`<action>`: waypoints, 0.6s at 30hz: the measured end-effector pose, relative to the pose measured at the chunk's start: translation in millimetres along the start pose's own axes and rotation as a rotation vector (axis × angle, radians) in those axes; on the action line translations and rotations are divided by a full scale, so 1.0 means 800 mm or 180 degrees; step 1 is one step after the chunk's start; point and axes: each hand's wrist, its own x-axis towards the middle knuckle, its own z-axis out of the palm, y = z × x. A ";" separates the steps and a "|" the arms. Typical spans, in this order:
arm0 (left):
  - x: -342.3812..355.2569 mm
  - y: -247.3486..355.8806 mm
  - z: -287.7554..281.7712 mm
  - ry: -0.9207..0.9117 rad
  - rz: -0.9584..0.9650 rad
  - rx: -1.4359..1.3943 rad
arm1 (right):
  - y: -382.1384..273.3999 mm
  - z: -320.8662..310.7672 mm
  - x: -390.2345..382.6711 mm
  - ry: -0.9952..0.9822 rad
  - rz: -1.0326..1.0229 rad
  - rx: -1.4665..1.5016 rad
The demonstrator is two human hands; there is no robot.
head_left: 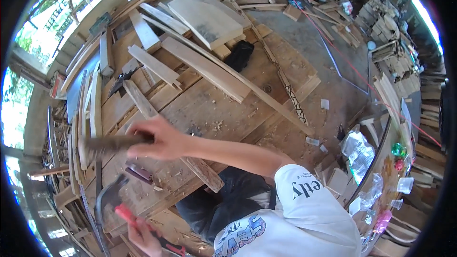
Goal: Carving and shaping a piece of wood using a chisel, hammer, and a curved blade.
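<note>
The lettering stands on the white shirt (319,228), near and right. Its sleeve (292,202) bears large dark letters (303,189) with smaller dark print (311,173) beside them. Across the chest run bold, patterned block letters (245,237), seemingly cut short by folds and the near edge.

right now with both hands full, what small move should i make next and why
Perhaps steady the right hand first: the brown piece it grips is blurred, which suggests motion, while the left hand holds a red-and-black tool, so neither hand looks free to catch a slip.
</note>
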 end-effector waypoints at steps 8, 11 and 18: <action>-0.020 -0.004 0.073 -0.0335 -0.0544 -0.0137 | -0.011 -0.069 -0.003 -0.0113 0.0850 0.1293; -0.038 -0.019 0.058 -0.0288 -0.0583 -0.0074 | -0.014 -0.060 0.001 -0.0274 0.0913 0.1653; -0.073 -0.048 0.024 0.0018 -0.0997 -0.0199 | -0.002 -0.027 0.001 -0.0794 0.0840 0.1496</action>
